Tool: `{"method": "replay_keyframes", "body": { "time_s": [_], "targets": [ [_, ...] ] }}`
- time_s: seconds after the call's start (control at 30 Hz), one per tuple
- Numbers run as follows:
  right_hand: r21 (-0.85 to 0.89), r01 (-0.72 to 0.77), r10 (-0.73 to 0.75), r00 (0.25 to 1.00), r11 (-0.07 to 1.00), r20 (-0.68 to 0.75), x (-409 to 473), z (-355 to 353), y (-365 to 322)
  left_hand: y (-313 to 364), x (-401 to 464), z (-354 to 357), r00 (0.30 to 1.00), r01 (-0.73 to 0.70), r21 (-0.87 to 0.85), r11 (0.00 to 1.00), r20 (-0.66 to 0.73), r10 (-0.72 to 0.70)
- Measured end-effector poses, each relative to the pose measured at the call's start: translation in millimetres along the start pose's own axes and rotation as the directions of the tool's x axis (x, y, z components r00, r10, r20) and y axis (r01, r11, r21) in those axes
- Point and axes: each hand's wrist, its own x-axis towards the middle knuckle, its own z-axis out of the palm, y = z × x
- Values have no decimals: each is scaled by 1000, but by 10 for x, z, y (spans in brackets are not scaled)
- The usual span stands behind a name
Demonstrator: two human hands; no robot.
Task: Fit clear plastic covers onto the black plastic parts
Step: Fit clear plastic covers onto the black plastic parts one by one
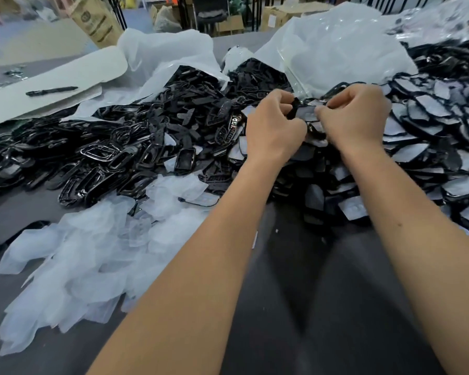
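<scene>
My left hand [274, 125] and my right hand [355, 115] are raised together over the table's middle, both pinching one black plastic part [306, 115] with a clear cover on it. The fingers of both hands curl round its ends and hide much of it. A heap of bare black parts [136, 147] spreads to the left. A pile of black parts with clear covers on them [433, 142] lies to the right. Loose clear covers [87, 255] lie in a drift at the near left.
Large clear plastic bags [336, 50] bulge behind the piles. A white board [38, 85] with a black pen [52, 90] lies at the far left. The dark grey table [309, 307] shows between my forearms. Cardboard boxes [98, 20] stand beyond the table.
</scene>
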Motion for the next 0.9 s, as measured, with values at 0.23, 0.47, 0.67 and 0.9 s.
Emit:
{"method": "replay_keyframes", "body": {
  "time_s": [0.23,0.47,0.67,0.9],
  "targets": [
    [-11,97,-97,995,995,-12,-30,5,-124,-150,-117,-111,992,-124,175,977,-6,127],
    [115,348,-367,889,930,275,-633,495,-701,-395,-333,-865,989,-52,338,940,-111,95],
    [129,483,-463,676,866,573,-1187,917,-1140,-786,-662,-1625,948,183,494,850,-317,-20],
    [-42,650,-499,621,758,605,-1276,1265,-1286,-1105,-807,-1952,958,228,646,729,-281,-51]
  ]
}}
